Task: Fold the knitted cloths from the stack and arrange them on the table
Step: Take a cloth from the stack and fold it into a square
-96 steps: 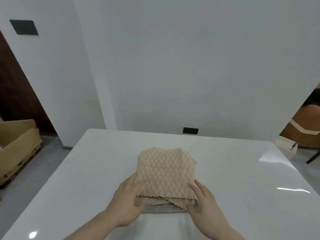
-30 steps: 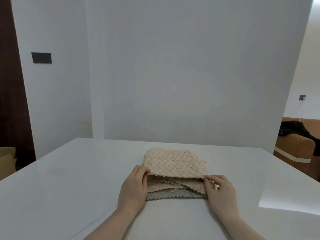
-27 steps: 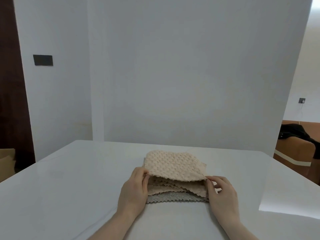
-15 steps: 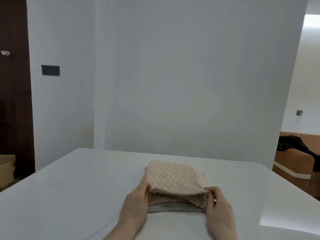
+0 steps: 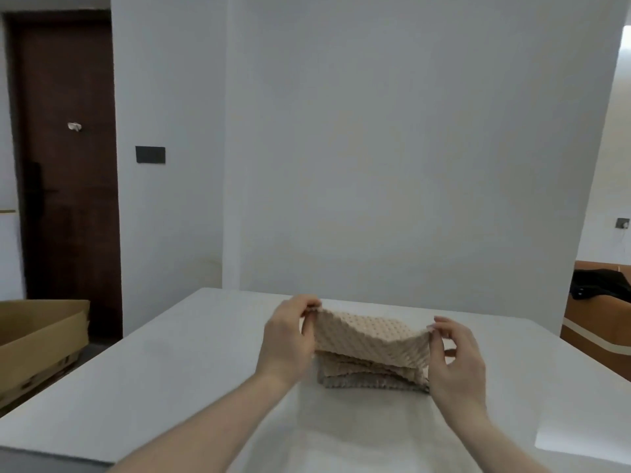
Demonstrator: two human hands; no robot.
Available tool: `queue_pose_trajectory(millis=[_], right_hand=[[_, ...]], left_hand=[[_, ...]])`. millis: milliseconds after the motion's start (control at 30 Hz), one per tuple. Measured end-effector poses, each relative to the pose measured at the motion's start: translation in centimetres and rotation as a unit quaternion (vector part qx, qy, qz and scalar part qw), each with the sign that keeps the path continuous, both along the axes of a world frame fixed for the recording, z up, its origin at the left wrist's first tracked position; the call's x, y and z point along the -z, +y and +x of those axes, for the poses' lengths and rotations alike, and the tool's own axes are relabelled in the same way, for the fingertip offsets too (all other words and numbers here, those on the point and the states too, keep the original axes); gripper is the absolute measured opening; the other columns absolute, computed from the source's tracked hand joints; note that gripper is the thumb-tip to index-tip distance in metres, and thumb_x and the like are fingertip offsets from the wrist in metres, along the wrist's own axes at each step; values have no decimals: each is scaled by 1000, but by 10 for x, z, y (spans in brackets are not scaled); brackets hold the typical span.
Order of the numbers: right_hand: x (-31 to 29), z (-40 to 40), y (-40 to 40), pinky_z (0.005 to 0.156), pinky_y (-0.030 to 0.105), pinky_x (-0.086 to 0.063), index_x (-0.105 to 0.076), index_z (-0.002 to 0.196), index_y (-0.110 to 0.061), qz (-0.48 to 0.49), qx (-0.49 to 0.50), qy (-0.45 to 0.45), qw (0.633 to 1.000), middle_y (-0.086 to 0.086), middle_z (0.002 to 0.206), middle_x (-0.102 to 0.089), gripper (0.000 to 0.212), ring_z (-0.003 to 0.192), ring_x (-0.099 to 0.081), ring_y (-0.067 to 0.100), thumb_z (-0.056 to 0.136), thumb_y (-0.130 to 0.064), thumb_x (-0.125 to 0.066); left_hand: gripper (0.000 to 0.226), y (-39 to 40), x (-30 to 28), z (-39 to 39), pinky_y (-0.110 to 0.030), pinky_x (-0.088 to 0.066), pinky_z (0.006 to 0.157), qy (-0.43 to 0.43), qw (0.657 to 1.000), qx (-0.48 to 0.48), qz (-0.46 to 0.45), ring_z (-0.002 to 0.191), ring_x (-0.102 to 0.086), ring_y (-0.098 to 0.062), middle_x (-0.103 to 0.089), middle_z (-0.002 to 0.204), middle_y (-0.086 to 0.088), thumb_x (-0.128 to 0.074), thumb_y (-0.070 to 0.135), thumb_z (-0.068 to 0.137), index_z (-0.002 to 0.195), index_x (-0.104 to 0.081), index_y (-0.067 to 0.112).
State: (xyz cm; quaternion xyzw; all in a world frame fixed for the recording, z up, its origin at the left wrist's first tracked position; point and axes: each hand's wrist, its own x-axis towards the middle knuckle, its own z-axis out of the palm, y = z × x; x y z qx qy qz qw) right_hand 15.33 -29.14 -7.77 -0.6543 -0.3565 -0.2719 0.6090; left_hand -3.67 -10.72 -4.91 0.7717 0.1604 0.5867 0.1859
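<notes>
Left hand: your grip pinches the near-left corner of the top beige knitted cloth, thumb and fingertips curled onto its edge, and holds that corner raised.
Right hand: your grip pinches the near-right corner of the same cloth between thumb and forefinger; the other fingers are loosely spread.
Top cloth: near edge lifted and stretched between both hands, sagging in the middle; its far part appears to rest on the stack.
Stack: more beige cloths over a grey one at the bottom, lying on the white table near its middle, between your hands.
Risk, second layer: the textured knit probably clings, so the cloth beneath may ride up with the top one and be dragged askew if you lift quickly.
Risk, stack shift: pulling toward yourself rather than upward could slide the whole pile on the glossy table.
Risk, grip: both pinches sit at the very corners, and the right one looks shallow; a slip there would drop one side and leave the cloth twisted.
Risk, uneven fold: the left corner sits higher than the right, so the edges may not meet squarely.
</notes>
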Motion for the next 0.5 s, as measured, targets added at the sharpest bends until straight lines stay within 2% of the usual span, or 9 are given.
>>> queue_pose_trajectory(millis=[167,267,367,433,500], right_hand=[[-47,-37,-2,77,33,-48,-66,101,-26,5,-40,21,999,-9,96,-65,14,95,-60,22,99,-15,-57],[-69,-64,-4,80,32,-45,-64,99,-32,8,-66,23,998,-16,90,-62,16,94,-56,19,100,-18,-57],[-81,-87,-1,80,26,-44,-65,97,-31,16,-92,24,995,-11,89,-63,13,93,-58,12,100,-21,-58],[-83,-95,3,76,25,-47,-66,95,-30,8,-107,35,994,-7,87,-67,9,86,-61,10,100,-26,-59],[-81,-100,9,72,24,-49,-66,93,-31,-18,-125,63,990,-10,84,-70,8,80,-65,5,99,-31,-61]], left_hand=[[14,1,-56,-51,-20,-46,78,-39,999,-19,22,83,-59,-10,-67,91,12,-65,10,96,101,-70,22],[12,7,-78,-81,-15,-39,73,-46,997,-50,43,78,-55,-10,-65,86,15,-66,15,96,101,-70,25],[12,9,-89,-107,-12,-38,72,-42,995,-69,52,78,-54,-10,-66,87,17,-65,17,97,102,-70,26],[11,12,-91,-123,-15,-40,73,-27,996,-73,48,79,-54,-9,-65,86,17,-64,19,98,101,-70,27],[9,17,-87,-134,-19,-43,71,-1,996,-81,35,78,-55,-7,-64,84,17,-62,22,98,99,-68,29]])
